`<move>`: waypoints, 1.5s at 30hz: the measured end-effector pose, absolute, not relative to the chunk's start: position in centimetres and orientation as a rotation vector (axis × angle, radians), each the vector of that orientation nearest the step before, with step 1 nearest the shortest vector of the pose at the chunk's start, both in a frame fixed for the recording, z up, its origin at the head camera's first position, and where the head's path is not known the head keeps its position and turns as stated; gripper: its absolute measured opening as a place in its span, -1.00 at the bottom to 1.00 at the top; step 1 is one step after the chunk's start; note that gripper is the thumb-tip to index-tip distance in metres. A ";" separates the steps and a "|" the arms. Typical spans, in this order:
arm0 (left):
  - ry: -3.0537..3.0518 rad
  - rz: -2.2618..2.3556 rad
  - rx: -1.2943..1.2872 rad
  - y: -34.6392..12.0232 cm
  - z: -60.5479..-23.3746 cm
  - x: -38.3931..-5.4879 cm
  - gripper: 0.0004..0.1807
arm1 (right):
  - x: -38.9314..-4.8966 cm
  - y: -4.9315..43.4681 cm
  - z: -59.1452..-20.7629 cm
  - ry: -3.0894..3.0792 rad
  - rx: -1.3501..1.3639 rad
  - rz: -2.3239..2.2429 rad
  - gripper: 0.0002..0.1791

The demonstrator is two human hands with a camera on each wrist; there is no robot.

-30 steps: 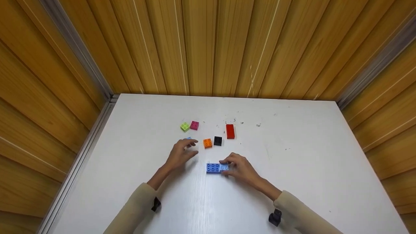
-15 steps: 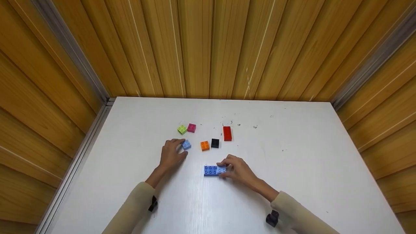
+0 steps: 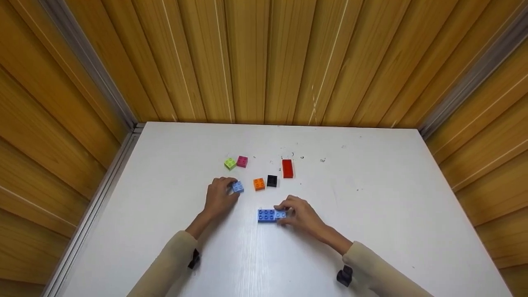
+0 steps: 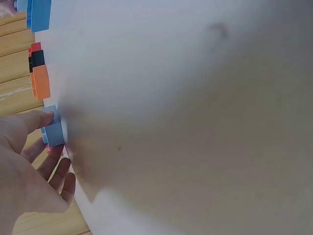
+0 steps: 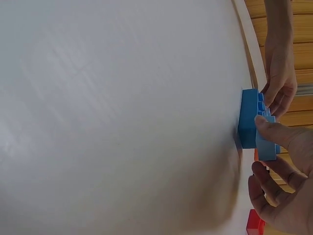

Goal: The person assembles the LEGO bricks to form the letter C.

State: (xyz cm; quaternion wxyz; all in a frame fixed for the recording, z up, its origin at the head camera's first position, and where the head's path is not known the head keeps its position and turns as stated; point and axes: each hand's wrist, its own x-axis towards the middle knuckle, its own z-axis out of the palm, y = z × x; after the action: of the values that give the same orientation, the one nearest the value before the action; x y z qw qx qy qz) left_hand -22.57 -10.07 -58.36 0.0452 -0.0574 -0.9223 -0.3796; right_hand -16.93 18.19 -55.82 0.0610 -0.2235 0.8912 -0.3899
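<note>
So, starting with the head view: our left hand (image 3: 220, 196) is just left of centre, thumb and fingers pinching a loose light blue brick (image 3: 237, 187) by its sides. Guessing we go for the sides so the studs stay uncovered. Our right hand (image 3: 304, 213), a bit right of centre, pinches a small light blue brick (image 3: 280, 214) at the right end of the big blue brick (image 3: 266, 215), probably to keep the pair steady on the counter (image 3: 350, 198). The orange brick (image 3: 259, 184) and black brick (image 3: 272, 180) lie between and above our hands, near enough to grab, we'd say.

Left wrist view: the loose brick is over at the left edge, between our thumb and fingertips, with the orange one just above it in the frame.

Right wrist view: at the right edge, our thumb lies across the small brick and the fingers sit below it. It looks seated on the big one's studs, sticking out past the end. Our other hand shows behind, upper right.
</note>
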 end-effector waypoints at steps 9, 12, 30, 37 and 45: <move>-2.816 -1.237 -0.290 -10.7 -57.7 -21.2 -0.62 | -17.1 17.9 -55.7 2.776 -0.724 -1.108 -0.59; -2.784 -1.324 -0.415 -11.0 -57.5 -20.8 -0.62 | -17.2 17.8 -55.8 2.811 -0.724 -1.058 -0.58; -2.748 -1.420 -0.807 -9.9 -57.4 -19.1 -0.56 | -17.9 17.9 -55.6 2.819 -0.744 -1.036 -0.57; -2.779 -1.434 -0.899 -9.3 -57.5 -19.1 -0.56 | -17.8 17.8 -55.7 2.838 -0.745 -1.048 -0.57; -2.790 -1.417 -0.904 -8.9 -57.7 -19.1 -0.57 | -17.8 17.6 -55.6 2.816 -0.720 -1.037 -0.59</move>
State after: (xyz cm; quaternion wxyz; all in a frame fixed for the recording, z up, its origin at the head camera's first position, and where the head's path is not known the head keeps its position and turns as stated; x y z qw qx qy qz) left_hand -19.12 -8.95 -57.70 -0.0580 -0.2771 -0.8551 -0.4343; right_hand -17.80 17.62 -55.61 0.0277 -0.2332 0.9122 -0.3358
